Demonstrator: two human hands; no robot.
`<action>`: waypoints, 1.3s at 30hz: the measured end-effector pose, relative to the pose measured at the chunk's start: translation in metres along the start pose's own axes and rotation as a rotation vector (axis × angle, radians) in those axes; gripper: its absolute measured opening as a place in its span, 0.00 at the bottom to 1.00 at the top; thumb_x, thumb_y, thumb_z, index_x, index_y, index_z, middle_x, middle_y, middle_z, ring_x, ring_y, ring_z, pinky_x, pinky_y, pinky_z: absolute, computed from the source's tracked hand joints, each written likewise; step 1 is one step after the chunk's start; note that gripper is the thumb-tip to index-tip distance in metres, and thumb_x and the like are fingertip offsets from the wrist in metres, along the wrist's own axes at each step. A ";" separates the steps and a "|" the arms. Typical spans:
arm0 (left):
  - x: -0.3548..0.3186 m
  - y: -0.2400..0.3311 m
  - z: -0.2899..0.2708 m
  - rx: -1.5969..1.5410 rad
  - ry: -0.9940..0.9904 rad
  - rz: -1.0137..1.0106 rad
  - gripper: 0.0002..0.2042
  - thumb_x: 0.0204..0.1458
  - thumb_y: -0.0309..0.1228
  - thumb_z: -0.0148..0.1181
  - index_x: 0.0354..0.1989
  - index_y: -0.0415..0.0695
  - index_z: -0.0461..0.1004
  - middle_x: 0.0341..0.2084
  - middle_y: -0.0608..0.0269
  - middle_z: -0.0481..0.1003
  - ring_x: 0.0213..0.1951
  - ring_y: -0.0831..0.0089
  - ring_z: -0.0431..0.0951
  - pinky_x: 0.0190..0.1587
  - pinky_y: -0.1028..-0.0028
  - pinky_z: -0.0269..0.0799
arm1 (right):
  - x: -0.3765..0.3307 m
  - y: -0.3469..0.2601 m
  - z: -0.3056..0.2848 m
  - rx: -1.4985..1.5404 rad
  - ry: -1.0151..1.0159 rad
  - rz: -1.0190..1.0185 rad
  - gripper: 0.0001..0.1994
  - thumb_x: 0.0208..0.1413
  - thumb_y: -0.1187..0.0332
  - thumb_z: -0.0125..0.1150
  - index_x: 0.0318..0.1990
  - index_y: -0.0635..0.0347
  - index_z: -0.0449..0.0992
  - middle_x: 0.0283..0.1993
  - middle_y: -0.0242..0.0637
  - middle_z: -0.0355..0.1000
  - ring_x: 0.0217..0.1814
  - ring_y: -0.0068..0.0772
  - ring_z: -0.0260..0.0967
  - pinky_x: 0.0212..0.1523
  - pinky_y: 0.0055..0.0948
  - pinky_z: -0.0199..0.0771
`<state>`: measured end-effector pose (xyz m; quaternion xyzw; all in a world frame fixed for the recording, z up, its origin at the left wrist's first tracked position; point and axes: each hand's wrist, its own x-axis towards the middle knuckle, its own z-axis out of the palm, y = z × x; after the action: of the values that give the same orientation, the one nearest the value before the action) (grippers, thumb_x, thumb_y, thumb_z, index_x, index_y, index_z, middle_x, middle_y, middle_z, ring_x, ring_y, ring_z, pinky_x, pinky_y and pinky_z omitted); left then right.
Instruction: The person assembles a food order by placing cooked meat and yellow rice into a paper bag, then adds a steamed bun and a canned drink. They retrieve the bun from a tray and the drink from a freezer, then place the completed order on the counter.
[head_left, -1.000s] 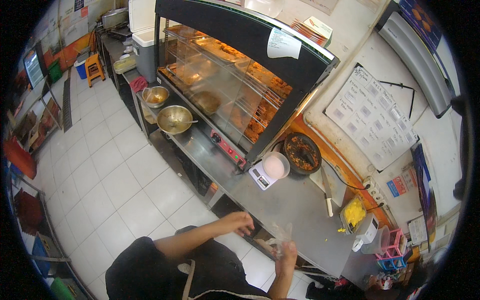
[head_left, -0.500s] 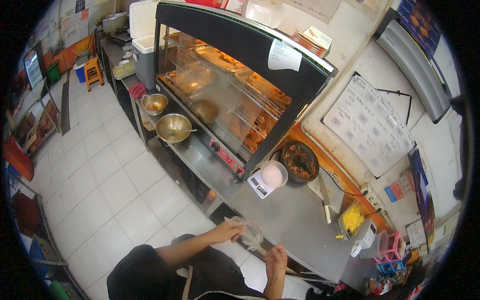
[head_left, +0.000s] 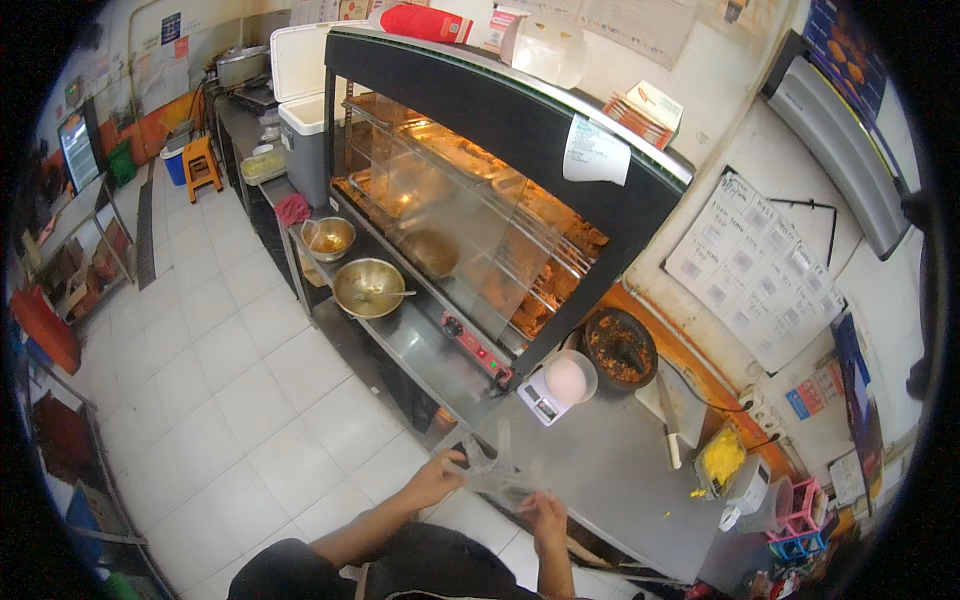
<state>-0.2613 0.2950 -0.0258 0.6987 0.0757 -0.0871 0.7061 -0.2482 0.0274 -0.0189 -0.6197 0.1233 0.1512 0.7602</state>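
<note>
A clear disposable plastic glove [head_left: 490,468] is stretched between my hands, just off the counter's front edge. My left hand [head_left: 436,480] pinches one side of it. The fingers of my right hand [head_left: 545,514] are closed on its other end. Farther along the steel counter [head_left: 590,470], a kitchen scale [head_left: 543,404] carries a round clear tub with something pale pink in it [head_left: 567,380]. Right of that stands a dark stone mortar [head_left: 612,340] with red-orange paste and a pestle.
A knife [head_left: 672,440] lies on a board near the wall. Beside it sits a box of yellow pieces [head_left: 722,455]. A heated display case [head_left: 500,120] with fried food stands behind two metal bowls [head_left: 370,285] [head_left: 328,236]. White floor tiles [head_left: 250,400] lie to the left.
My hands have moved up a little, and the glove has opened out, with its finger shapes now showing. The whole view has shifted slightly, placing the counter lower and farther right.
</note>
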 end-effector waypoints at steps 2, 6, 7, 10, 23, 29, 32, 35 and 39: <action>-0.007 0.013 -0.010 0.409 0.348 0.370 0.25 0.54 0.32 0.67 0.59 0.40 0.65 0.31 0.59 0.73 0.33 0.69 0.74 0.40 0.69 0.72 | 0.009 0.002 0.015 -0.169 -0.025 -0.095 0.10 0.65 0.64 0.58 0.34 0.60 0.74 0.33 0.36 0.74 0.33 0.30 0.73 0.36 0.32 0.76; -0.023 0.048 -0.002 0.367 0.141 0.360 0.28 0.50 0.38 0.71 0.56 0.39 0.68 0.40 0.51 0.76 0.41 0.64 0.77 0.45 0.67 0.74 | 0.014 0.000 0.065 -0.326 -0.203 -0.366 0.03 0.62 0.73 0.59 0.36 0.62 0.73 0.37 0.36 0.73 0.38 0.26 0.73 0.38 0.27 0.77; -0.021 0.054 0.003 0.291 0.002 0.346 0.28 0.51 0.38 0.71 0.56 0.39 0.68 0.41 0.51 0.76 0.41 0.66 0.77 0.45 0.68 0.74 | 0.012 -0.004 0.078 -0.377 -0.264 -0.451 0.03 0.61 0.74 0.58 0.36 0.63 0.73 0.38 0.36 0.73 0.39 0.27 0.74 0.39 0.26 0.78; -0.009 0.062 0.009 0.127 -0.059 0.154 0.23 0.54 0.39 0.69 0.53 0.38 0.71 0.40 0.58 0.78 0.39 0.73 0.78 0.44 0.74 0.73 | 0.007 -0.023 0.103 -0.815 -0.276 -0.769 0.04 0.59 0.73 0.62 0.39 0.62 0.74 0.39 0.37 0.72 0.43 0.28 0.75 0.38 0.26 0.78; 0.038 0.048 -0.015 -0.087 0.020 0.083 0.08 0.61 0.27 0.56 0.46 0.38 0.75 0.28 0.65 0.77 0.32 0.79 0.75 0.36 0.75 0.71 | 0.067 -0.044 0.118 -0.669 0.073 -0.559 0.14 0.56 0.73 0.64 0.49 0.62 0.72 0.29 0.36 0.73 0.31 0.24 0.73 0.31 0.23 0.71; 0.045 0.078 -0.029 0.337 0.385 0.305 0.08 0.57 0.27 0.60 0.43 0.39 0.74 0.24 0.66 0.73 0.26 0.74 0.71 0.31 0.73 0.69 | 0.102 -0.054 0.121 -0.719 -0.084 -0.316 0.07 0.56 0.72 0.62 0.38 0.61 0.70 0.21 0.32 0.66 0.23 0.22 0.68 0.24 0.28 0.68; 0.041 0.093 -0.023 0.579 0.535 0.756 0.10 0.52 0.25 0.64 0.42 0.41 0.77 0.28 0.57 0.76 0.29 0.63 0.76 0.35 0.70 0.73 | 0.107 -0.053 0.127 -0.690 -0.111 -0.296 0.07 0.56 0.73 0.60 0.32 0.61 0.67 0.19 0.33 0.65 0.18 0.23 0.65 0.21 0.29 0.67; 0.034 0.092 -0.016 0.370 0.111 0.637 0.10 0.52 0.25 0.64 0.42 0.39 0.77 0.34 0.51 0.78 0.36 0.56 0.79 0.41 0.66 0.74 | 0.109 -0.053 0.139 -0.599 -0.258 -0.363 0.08 0.56 0.73 0.59 0.30 0.61 0.65 0.18 0.36 0.65 0.16 0.27 0.64 0.19 0.31 0.68; 0.049 0.067 -0.019 -0.034 0.173 0.240 0.10 0.55 0.22 0.60 0.45 0.37 0.75 0.41 0.52 0.80 0.46 0.68 0.81 0.54 0.69 0.75 | 0.108 -0.060 0.150 -0.439 -0.326 -0.215 0.11 0.53 0.73 0.60 0.27 0.59 0.62 0.18 0.34 0.63 0.19 0.23 0.61 0.20 0.32 0.64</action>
<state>-0.1977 0.3138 0.0276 0.6956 0.0534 0.0597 0.7140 -0.1261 0.1718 0.0250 -0.7466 -0.1023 0.1903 0.6293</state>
